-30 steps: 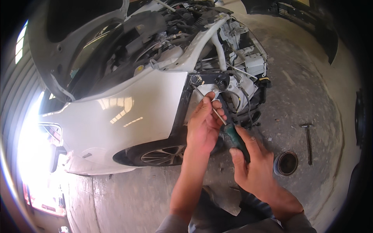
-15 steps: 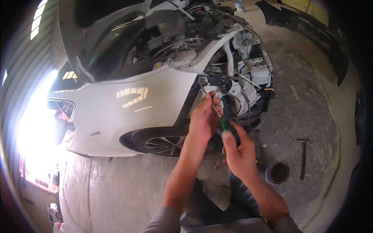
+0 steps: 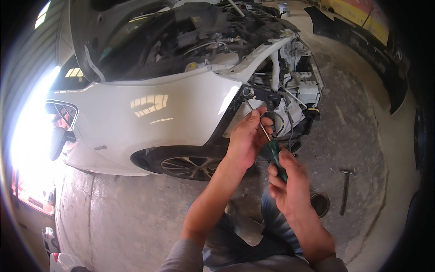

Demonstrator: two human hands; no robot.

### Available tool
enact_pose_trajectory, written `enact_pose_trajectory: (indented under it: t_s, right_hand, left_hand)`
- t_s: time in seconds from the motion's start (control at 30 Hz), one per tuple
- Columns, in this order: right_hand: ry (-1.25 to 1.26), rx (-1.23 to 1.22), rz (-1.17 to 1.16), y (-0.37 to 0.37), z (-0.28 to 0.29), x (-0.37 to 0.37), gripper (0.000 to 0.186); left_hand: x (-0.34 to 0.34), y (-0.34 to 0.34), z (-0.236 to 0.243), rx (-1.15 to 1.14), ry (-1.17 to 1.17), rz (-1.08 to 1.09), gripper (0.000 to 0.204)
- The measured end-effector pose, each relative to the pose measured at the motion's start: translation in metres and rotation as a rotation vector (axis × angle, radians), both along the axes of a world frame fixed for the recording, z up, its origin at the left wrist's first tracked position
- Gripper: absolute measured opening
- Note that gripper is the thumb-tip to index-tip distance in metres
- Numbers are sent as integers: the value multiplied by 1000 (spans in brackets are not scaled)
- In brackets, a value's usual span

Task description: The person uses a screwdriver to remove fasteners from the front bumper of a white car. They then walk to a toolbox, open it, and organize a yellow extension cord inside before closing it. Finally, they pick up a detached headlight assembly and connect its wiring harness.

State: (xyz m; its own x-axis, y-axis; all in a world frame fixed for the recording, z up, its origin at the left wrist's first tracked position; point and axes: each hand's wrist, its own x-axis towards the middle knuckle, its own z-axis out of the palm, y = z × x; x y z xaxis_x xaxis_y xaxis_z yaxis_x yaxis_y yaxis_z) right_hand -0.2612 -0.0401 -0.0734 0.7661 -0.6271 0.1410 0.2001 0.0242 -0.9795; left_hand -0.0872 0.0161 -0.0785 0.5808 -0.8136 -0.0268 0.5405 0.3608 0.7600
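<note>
My left hand (image 3: pixel 244 140) pinches the metal shaft (image 3: pixel 265 131) of a screwdriver near its middle. My right hand (image 3: pixel 290 186) grips the green handle (image 3: pixel 275 149), thumb along it and fingers curled round. The screwdriver slants up and left, its tip at a dark fitting (image 3: pixel 248 93) beside the front edge of a white car's fender (image 3: pixel 176 113); whether the tip is engaged is too small to tell. Beside my hands, the car's front end (image 3: pixel 297 86) is exposed, with brackets, hoses and wiring.
A wheel (image 3: pixel 190 165) sits below the fender and the raised hood (image 3: pixel 86 41) above. A black bumper cover (image 3: pixel 358 54) lies at upper right. A hammer-like tool (image 3: pixel 345 190) and a round container (image 3: pixel 319 204) are on the concrete floor (image 3: pixel 113 213). A side mirror (image 3: pixel 61 140) juts at left.
My right hand has turned round the screwdriver's handle, its fingers showing more on the left side. My left hand stays on the shaft. The camera's view has shifted, bringing the bumper further into frame.
</note>
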Motion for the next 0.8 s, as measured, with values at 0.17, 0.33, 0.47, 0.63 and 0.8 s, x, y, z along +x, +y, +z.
enact_pose_trajectory:
  t_s: [0.17, 0.33, 0.47, 0.63, 0.8]
  right_hand:
    - [31, -920, -295, 4, -4, 0, 58]
    - [174, -615, -130, 6, 4, 5, 51]
    - [-90, 992, 281, 4, 3, -1, 41]
    - [143, 259, 119, 17, 27, 3, 47]
    - [42, -453, -49, 18, 11, 9, 53]
  left_hand:
    - [1, -4, -8, -29, 23, 27, 34]
    - [0, 3, -6, -24, 41, 11, 33]
    - [3, 3, -1, -22, 41, -13, 34]
    - [9, 3, -9, -114, 54, -28, 31]
    - [6, 5, -7, -85, 88, 7, 30]
